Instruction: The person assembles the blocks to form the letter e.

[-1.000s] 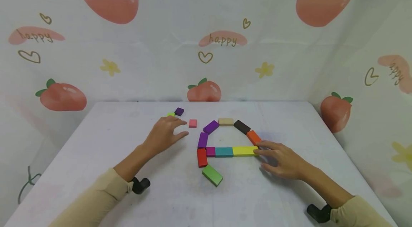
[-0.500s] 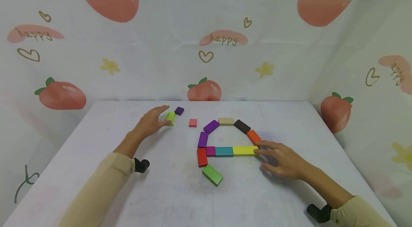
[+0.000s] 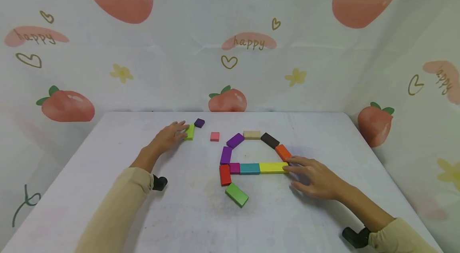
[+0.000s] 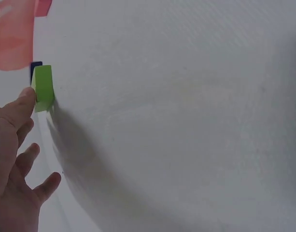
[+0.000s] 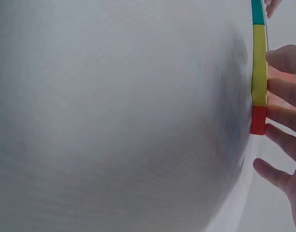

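My left hand [image 3: 169, 136] is at the left side of a lime-green block [image 3: 190, 132], its fingertips right at the block's edge. The left wrist view shows one digit against that block [image 4: 43, 87], while the other fingers are spread apart. A dark purple block [image 3: 199, 123] sits just behind it, and a small pink block [image 3: 214, 136] lies to the right. My right hand [image 3: 316, 178] rests with extended fingers at the right end of a yellow block [image 3: 273, 168] and the lower end of an orange block [image 3: 283, 152].
A row of magenta [image 3: 234, 168], teal [image 3: 249, 168] and yellow blocks closes an arch of purple [image 3: 235, 140], beige [image 3: 252, 135], dark brown [image 3: 270, 140] and orange blocks. Red [image 3: 225, 175] and green blocks [image 3: 236, 194] trail below on the white table [image 3: 187, 221].
My left hand has moved left and away from beside the pink block to the lime-green block, its fingers since drawing in to the block's edge. My right hand stays put.
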`<action>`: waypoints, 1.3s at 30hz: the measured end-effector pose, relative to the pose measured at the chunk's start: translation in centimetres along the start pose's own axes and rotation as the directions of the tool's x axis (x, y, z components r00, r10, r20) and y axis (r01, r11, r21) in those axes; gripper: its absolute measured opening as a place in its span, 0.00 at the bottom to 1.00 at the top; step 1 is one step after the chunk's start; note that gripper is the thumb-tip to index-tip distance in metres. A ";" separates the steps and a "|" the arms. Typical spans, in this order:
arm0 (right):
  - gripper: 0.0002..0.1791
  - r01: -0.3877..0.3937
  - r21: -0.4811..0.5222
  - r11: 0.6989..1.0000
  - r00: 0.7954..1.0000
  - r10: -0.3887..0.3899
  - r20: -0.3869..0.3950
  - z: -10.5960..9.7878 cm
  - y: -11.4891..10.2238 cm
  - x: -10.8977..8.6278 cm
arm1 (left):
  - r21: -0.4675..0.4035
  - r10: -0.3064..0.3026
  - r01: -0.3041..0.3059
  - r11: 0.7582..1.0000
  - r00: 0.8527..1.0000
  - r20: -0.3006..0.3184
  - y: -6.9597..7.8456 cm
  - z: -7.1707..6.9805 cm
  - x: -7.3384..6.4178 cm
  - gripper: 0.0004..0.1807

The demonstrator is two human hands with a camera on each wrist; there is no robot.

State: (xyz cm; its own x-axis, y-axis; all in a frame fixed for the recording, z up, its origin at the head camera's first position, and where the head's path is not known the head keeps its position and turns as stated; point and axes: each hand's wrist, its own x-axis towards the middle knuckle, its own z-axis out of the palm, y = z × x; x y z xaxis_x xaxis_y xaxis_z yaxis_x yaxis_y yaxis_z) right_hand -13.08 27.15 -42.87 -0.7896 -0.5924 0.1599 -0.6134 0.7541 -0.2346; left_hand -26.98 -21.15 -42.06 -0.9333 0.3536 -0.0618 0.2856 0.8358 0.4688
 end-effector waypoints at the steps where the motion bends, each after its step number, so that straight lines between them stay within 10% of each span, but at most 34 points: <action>1: 0.22 0.000 0.000 1.000 1.000 0.000 -0.001 0.0 0.0 0.0 | 0.011 0.005 -0.005 1.000 1.000 0.001 -0.1 0.1 0.0 0.26; 20: 0.22 0.000 0.004 1.000 1.000 0.000 -0.008 0.0 0.1 0.0 | 0.088 0.085 -0.080 0.993 0.995 -0.049 0.3 0.8 -1.2 0.27; 39: 0.22 -0.008 -0.003 1.000 1.000 0.008 0.005 0.1 -0.1 0.0 | 0.092 0.343 -0.332 0.939 0.929 -0.141 5.1 1.9 -2.8 0.25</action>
State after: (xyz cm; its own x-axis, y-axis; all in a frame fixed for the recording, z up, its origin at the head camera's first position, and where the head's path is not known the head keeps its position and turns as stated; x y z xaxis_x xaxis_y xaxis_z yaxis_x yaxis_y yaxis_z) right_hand -13.05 27.08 -42.92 -0.7942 -0.5880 0.1537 -0.6074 0.7594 -0.2332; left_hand -22.54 -17.08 -41.23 -0.7997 0.5557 0.2275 0.5983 0.7056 0.3797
